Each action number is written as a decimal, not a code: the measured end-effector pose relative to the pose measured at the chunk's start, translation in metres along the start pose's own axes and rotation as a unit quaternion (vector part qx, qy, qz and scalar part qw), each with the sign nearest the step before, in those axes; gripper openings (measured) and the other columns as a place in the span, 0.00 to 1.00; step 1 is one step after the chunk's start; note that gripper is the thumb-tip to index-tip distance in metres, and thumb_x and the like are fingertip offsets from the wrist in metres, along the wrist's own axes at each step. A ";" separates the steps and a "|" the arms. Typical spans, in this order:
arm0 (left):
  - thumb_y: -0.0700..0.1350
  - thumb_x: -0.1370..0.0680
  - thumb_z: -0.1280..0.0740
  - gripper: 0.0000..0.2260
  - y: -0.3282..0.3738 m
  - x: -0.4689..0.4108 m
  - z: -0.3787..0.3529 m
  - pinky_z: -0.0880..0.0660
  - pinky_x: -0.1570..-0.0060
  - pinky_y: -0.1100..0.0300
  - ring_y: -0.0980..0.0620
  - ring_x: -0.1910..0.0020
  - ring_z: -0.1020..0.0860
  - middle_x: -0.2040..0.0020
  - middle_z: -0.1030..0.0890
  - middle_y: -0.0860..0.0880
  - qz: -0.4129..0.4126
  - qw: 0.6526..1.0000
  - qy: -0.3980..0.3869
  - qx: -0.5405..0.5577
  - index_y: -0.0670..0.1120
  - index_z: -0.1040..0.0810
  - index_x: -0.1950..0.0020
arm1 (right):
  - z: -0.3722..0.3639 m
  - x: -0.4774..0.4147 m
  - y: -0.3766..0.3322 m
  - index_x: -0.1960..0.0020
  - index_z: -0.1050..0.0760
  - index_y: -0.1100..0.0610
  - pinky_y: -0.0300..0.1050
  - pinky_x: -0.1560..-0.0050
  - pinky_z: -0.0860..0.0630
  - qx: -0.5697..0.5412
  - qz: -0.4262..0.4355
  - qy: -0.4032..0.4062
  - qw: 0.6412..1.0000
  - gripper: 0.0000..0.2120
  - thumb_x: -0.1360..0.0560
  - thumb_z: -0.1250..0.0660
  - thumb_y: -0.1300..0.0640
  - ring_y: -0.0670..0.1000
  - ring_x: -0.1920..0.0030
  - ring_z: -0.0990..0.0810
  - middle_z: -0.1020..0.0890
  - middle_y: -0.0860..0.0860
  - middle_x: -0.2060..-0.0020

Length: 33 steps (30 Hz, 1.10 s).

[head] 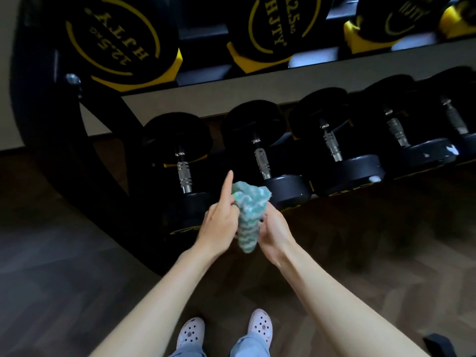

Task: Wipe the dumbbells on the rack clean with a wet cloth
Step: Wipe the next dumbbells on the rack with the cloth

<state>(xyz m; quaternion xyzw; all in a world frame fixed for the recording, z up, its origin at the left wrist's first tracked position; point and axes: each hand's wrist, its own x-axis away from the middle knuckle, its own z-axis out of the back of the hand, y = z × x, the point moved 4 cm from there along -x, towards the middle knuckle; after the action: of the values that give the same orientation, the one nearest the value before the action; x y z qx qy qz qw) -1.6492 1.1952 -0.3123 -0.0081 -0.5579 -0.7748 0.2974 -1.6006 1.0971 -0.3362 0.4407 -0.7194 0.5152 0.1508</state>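
A fluffy cloth (247, 215), teal with white zigzag stripes, is being held bunched into a rough cone between both hands, in the air just in front of the lower shelf of the rack (64, 140). It is being gripped by the left hand (221, 224) with the lower fingers curled against it, while the index finger (228, 188) is being held out straight beside its wide end. It is being clasped from the other side by the right hand (275, 233), fingers curled round the middle. The cloth's long axis is being kept pointing away from the person, wide end toward the rack and narrow tip toward the body.

Part of the nearest dumbbells (184, 173) is being hidden by the hands and cloth. These are being stored side by side, round matte black heads joined by ridged shiny metal handles that run front to back. Larger dumbbells (116, 39) with yellow lettering are being held on the shelf above. A dark wood-patterned floor (386, 228) is being stood on in pale perforated clogs (260, 325).
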 end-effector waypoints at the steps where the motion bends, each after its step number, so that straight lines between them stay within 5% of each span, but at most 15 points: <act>1: 0.47 0.23 0.45 0.30 0.002 0.000 -0.003 0.22 0.51 0.44 0.49 0.52 0.20 0.43 0.22 0.51 -0.010 1.000 0.000 -0.019 0.70 0.57 0.29 | 0.000 0.001 -0.001 0.40 0.25 0.60 0.46 0.55 0.21 -0.055 -0.017 -0.028 0.998 0.16 0.20 0.45 0.53 0.52 0.50 0.17 0.18 0.57 0.47; 3: 0.46 0.22 0.39 0.34 0.007 -0.005 -0.004 0.25 0.45 0.50 0.48 0.46 0.23 0.38 0.27 0.51 -0.024 0.997 0.034 -0.067 0.65 0.58 0.26 | 0.004 0.001 -0.006 0.38 0.25 0.60 0.52 0.46 0.24 -0.118 -0.045 -0.071 0.989 0.24 0.19 0.50 0.45 0.56 0.43 0.20 0.20 0.59 0.42; 5: 0.47 0.23 0.35 0.37 0.016 -0.010 -0.005 0.29 0.50 0.60 0.51 0.47 0.24 0.43 0.28 0.52 -0.041 0.990 0.074 -0.114 0.58 0.58 0.24 | 0.008 0.002 -0.011 0.35 0.27 0.59 0.57 0.37 0.30 -0.126 -0.079 -0.107 0.983 0.34 0.24 0.51 0.34 0.58 0.38 0.23 0.23 0.60 0.39; 8: 0.46 0.23 0.35 0.35 0.026 -0.017 -0.012 0.31 0.51 0.60 0.50 0.45 0.25 0.41 0.29 0.50 -0.041 0.987 0.098 -0.124 0.53 0.54 0.23 | 0.016 0.000 -0.018 0.32 0.30 0.58 0.58 0.33 0.33 -0.069 -0.100 -0.123 0.985 0.30 0.25 0.43 0.40 0.58 0.37 0.24 0.23 0.60 0.37; 14: 0.43 0.18 0.46 0.23 0.031 -0.039 -0.038 0.33 0.56 0.57 0.50 0.52 0.27 0.34 0.34 0.49 0.047 0.988 0.136 -0.061 0.48 0.48 0.25 | 0.068 -0.020 -0.064 0.39 0.25 0.61 0.53 0.47 0.24 -0.054 0.010 0.058 0.997 0.21 0.22 0.42 0.47 0.55 0.47 0.19 0.18 0.58 0.47; 19: 0.36 0.19 0.46 0.24 0.012 -0.064 -0.057 0.30 0.54 0.59 0.44 0.42 0.27 0.27 0.40 0.44 0.122 0.980 0.144 -0.060 0.46 0.48 0.24 | 0.117 -0.036 -0.113 0.48 0.23 0.59 0.49 0.50 0.24 0.097 0.167 0.249 0.949 0.15 0.21 0.40 0.49 0.52 0.56 0.19 0.18 0.52 0.58; 25: 0.36 0.20 0.45 0.23 -0.016 -0.087 -0.068 0.29 0.43 0.51 0.41 0.35 0.30 0.29 0.35 0.42 0.204 0.964 0.166 -0.047 0.44 0.46 0.26 | 0.129 -0.077 -0.094 0.37 0.28 0.65 0.40 0.46 0.32 0.262 0.177 0.322 0.893 0.22 0.20 0.42 0.48 0.56 0.40 0.24 0.22 0.59 0.42; 30: 0.35 0.21 0.43 0.23 -0.030 -0.095 -0.069 0.29 0.42 0.50 0.41 0.37 0.29 0.33 0.29 0.42 0.249 0.944 0.216 -0.008 0.45 0.43 0.27 | 0.140 -0.126 -0.065 0.32 0.32 0.63 0.51 0.33 0.33 0.182 0.022 0.253 0.950 0.30 0.22 0.45 0.40 0.57 0.38 0.27 0.25 0.55 0.38; 33: 0.33 0.23 0.42 0.24 -0.034 -0.096 -0.068 0.29 0.44 0.53 0.44 0.40 0.27 0.37 0.27 0.45 0.235 0.947 0.220 -0.006 0.45 0.40 0.29 | 0.146 -0.132 -0.061 0.34 0.28 0.61 0.54 0.34 0.30 0.105 0.021 0.227 0.968 0.29 0.23 0.42 0.39 0.56 0.42 0.22 0.21 0.57 0.42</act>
<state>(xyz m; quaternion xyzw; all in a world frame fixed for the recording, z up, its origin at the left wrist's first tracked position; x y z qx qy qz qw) -1.5650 1.1862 -0.4003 0.0299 -0.4565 -0.6684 0.5865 -1.4433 1.0276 -0.4498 0.3099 -0.6171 0.6780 0.2520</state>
